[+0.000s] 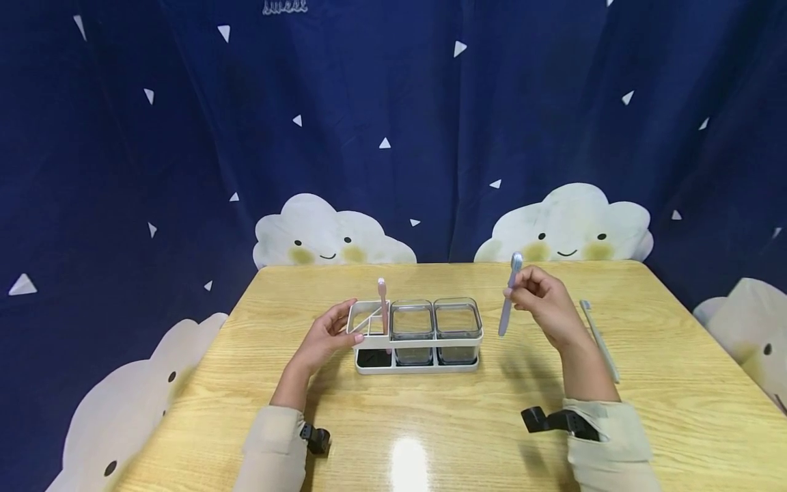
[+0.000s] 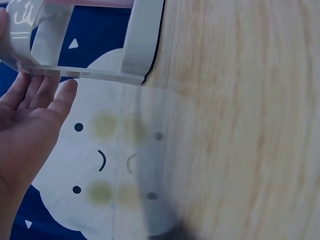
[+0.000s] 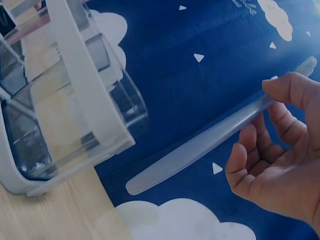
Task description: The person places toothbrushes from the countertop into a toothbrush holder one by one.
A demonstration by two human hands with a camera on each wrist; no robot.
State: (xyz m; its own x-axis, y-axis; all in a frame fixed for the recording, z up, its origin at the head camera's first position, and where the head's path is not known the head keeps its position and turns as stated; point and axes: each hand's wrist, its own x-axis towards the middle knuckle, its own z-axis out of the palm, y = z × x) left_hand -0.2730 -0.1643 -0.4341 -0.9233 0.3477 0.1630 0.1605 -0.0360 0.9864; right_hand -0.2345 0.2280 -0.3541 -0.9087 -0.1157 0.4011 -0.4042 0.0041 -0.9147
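A white toothbrush holder (image 1: 406,370) stands on the table, with two clear cups (image 1: 413,335) in its middle and right places. In its divided left compartment a pink toothbrush (image 1: 383,307) stands upright, bristle end up. My left hand (image 1: 322,342) grips the holder's left end, thumb on the front rail and fingers toward the back. To the right of the holder, my right hand (image 1: 547,306) pinches a bluish-purple toothbrush (image 1: 505,316) near its head, between thumb and fingers. Its handle (image 3: 185,155) points down, above the table and apart from the cups.
Another toothbrush, pale in colour, (image 1: 600,342) lies on the wooden table (image 1: 455,424), partly beside my right forearm. Behind the table's far edge hangs a dark blue curtain (image 1: 344,164) with white clouds and triangles.
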